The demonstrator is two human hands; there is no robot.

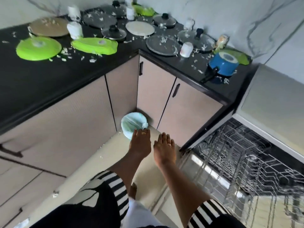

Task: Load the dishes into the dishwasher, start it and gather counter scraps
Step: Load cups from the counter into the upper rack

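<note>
Both hands empty, fingers straight. Left hand (140, 143) was at near rim of bin (133, 122), contact unclear; right hand (164, 149) just right of bin. Dishes (139, 28) and scraps (65, 54) lay on counter (41, 76) above bin. Dishwasher rack (243, 155) was pulled out, right of bin.

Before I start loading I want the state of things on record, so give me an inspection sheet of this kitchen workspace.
Surface: black counter, strewn with pale scraps.
Job's things: lids, plates, white cups, blue pot on counter; dishwasher open, rack out, no dishes seen inside.
Clutter: a few scraps on the floor.
Grips: left hand and right hand open, holding nothing, near the lined bin.
Cables: nothing seen.
Surroundings: beige cabinets, marbled wall.
</note>
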